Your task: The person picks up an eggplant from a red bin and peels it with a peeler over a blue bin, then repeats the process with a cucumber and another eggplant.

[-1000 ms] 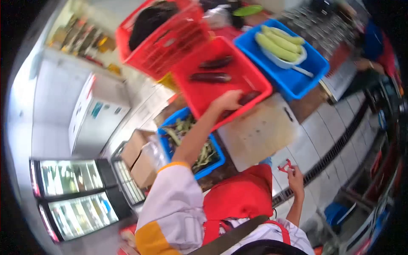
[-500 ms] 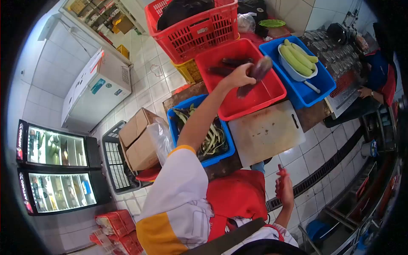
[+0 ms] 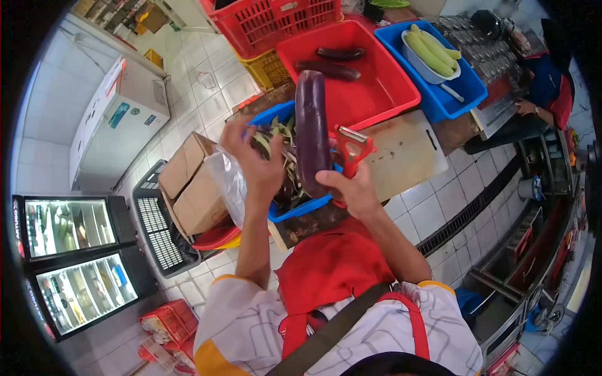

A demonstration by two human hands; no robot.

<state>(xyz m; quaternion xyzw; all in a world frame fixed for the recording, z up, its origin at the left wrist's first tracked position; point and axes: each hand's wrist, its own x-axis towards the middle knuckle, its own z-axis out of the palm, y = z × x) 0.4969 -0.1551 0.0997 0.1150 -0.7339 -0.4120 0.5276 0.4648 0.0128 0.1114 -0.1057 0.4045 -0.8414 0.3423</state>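
A long dark purple eggplant [image 3: 311,128] stands nearly upright in front of me, over the blue tub [image 3: 273,114] of green and dark peelings. My right hand [image 3: 359,191] grips a red-handled peeler [image 3: 352,149] and has its thumb pressed on the eggplant's lower end. Just left of the eggplant, my left hand [image 3: 256,153] is open, fingers spread and apart from it. Two more eggplants, one upper [image 3: 340,54] and one lower [image 3: 327,70], lie in the red tub [image 3: 376,106] beyond.
A stained white cutting board [image 3: 411,147] lies right of the tubs. Behind it, a blue tub [image 3: 448,109] holds a bowl of pale green gourds [image 3: 429,53]. A cardboard box [image 3: 200,194] stands to the left. At far right another person's hand [image 3: 525,107] rests near a tray.
My left hand has come back from the red tub and let go of the eggplant it carried. My right hand has risen with the peeler and now holds the eggplant's lower end.
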